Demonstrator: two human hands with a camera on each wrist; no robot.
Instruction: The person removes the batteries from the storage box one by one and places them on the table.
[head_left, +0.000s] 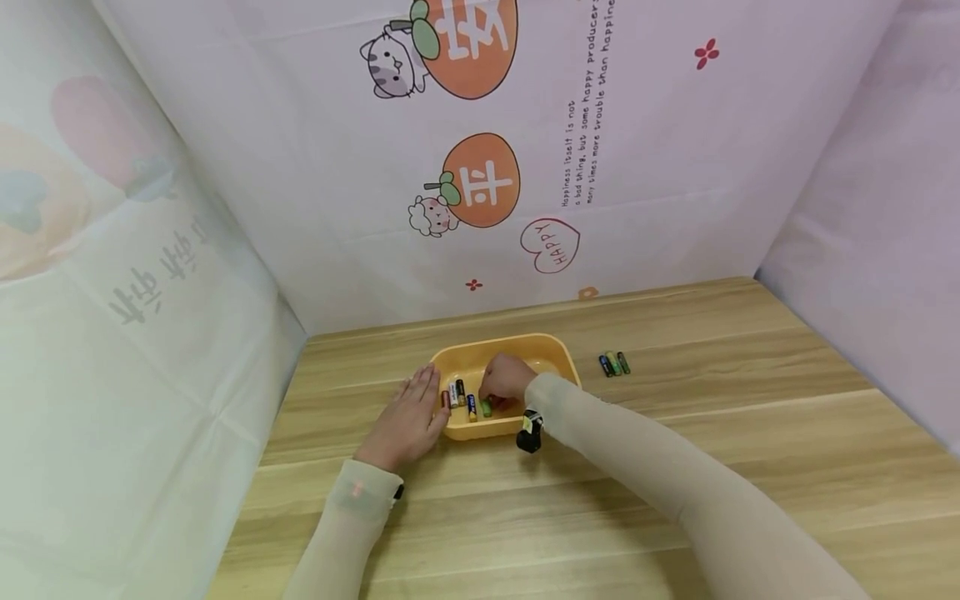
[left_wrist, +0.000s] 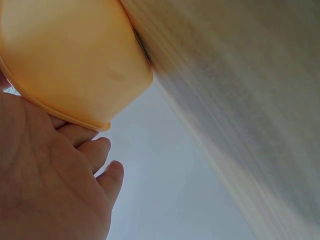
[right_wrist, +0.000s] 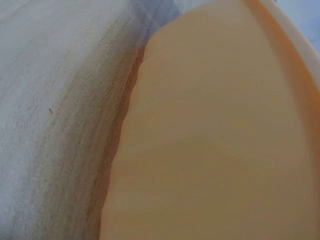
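Note:
A yellow plastic box (head_left: 480, 432) stands on the table, its outer wall filling much of both wrist views. My left hand (head_left: 405, 421) rests at its left rim with fingers extended; in the left wrist view the fingers touch the underside of the rim. Reaching inside, my right hand (head_left: 508, 379) has curled fingers that pinch a green battery (head_left: 486, 408) near the front wall. Left of it lie a blue-and-yellow battery (head_left: 471, 407), a black-and-gold battery (head_left: 461, 392), a white battery (head_left: 453, 394) and a red battery (head_left: 445, 399). The right fingertips are partly hidden.
To the right of the box, a blue-black battery (head_left: 605, 365), a yellow-green battery (head_left: 614, 363) and a dark green battery (head_left: 623, 362) lie side by side on the wooden table (head_left: 480, 517). Printed cloth (head_left: 360, 250) hangs behind the table and at both sides.

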